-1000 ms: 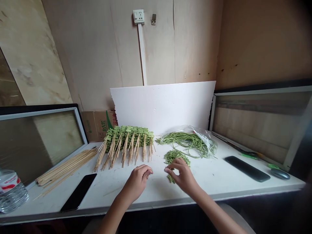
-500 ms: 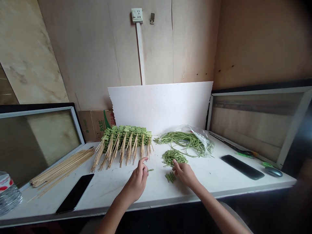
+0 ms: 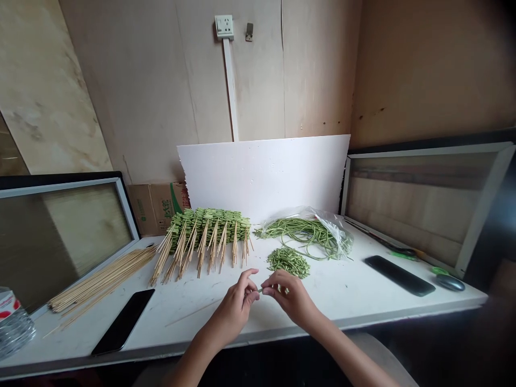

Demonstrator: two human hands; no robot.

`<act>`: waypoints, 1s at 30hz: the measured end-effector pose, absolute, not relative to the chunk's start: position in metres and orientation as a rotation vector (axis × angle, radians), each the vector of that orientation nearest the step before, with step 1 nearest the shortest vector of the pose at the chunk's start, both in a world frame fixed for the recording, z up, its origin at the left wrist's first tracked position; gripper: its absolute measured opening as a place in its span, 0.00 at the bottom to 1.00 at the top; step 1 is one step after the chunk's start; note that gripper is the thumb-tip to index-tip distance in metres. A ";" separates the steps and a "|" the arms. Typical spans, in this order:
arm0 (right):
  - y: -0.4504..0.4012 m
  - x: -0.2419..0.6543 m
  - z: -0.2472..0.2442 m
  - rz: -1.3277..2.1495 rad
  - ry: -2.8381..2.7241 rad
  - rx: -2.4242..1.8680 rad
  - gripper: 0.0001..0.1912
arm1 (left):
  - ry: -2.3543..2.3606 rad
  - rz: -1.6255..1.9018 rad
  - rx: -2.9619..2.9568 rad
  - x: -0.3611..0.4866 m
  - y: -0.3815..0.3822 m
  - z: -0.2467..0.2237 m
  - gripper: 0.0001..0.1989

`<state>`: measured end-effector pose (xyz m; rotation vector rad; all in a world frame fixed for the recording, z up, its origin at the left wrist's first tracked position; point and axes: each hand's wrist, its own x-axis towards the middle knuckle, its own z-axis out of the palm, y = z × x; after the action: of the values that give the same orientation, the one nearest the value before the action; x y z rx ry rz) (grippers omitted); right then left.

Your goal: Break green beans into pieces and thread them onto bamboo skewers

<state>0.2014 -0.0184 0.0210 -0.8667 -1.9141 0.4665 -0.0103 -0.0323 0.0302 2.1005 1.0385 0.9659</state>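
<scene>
My left hand point(image 3: 237, 303) and my right hand point(image 3: 291, 299) meet above the front of the table. Between their fingertips is a short green bean piece point(image 3: 260, 291), pinched from both sides. A thin wooden stick point(image 3: 193, 313) runs from the table toward my left hand; whether the fingers grip it is hidden. Just behind my right hand lies a pile of cut bean pieces point(image 3: 288, 262). Long uncut beans point(image 3: 310, 231) rest farther back, partly in a clear plastic bag point(image 3: 341, 236). Skewered bean pieces point(image 3: 212, 228) are stacked at the back left, stick ends facing me.
Loose bamboo sticks point(image 3: 102, 277) lie on the left of the white table point(image 3: 342, 306), near a black phone point(image 3: 124, 321) and a water bottle point(image 3: 14, 322). Another dark phone point(image 3: 399, 275) and a mouse point(image 3: 450, 282) are at right. A white board point(image 3: 264, 174) stands behind.
My right hand has moved left from the small group of bean pieces to my left hand's fingertips. My left hand has shifted slightly right and down.
</scene>
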 end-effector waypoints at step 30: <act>-0.031 0.192 0.031 0.647 -1.814 -0.774 0.08 | 0.991 1.090 2.414 -0.028 -0.017 0.031 0.16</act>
<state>0.1925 -0.0307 0.0313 -0.7739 -1.8139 0.6472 -0.0280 -0.0170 0.0307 2.4136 0.9910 1.0895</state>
